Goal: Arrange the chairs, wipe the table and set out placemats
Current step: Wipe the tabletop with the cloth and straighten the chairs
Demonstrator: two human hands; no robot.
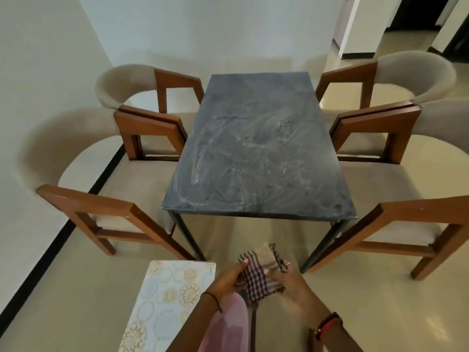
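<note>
A dark grey stone-topped table (258,148) stands ahead of me, its surface streaked with damp wipe marks. Two wooden chairs with beige cushions flank it on each side: near left (83,199), far left (142,92), near right (396,219), far right (396,80). In front of the table's near edge, both hands hold a checked cloth (258,273). My left hand (225,278) grips its left side and my right hand (291,280) pinches its right side. A stack of pale placemats (167,303) with gold floral rings sits tucked under my left arm.
A white wall with a black skirting line (50,250) runs along the left. Glossy cream floor surrounds the table. A doorway and dark opening (406,24) lie at the back right.
</note>
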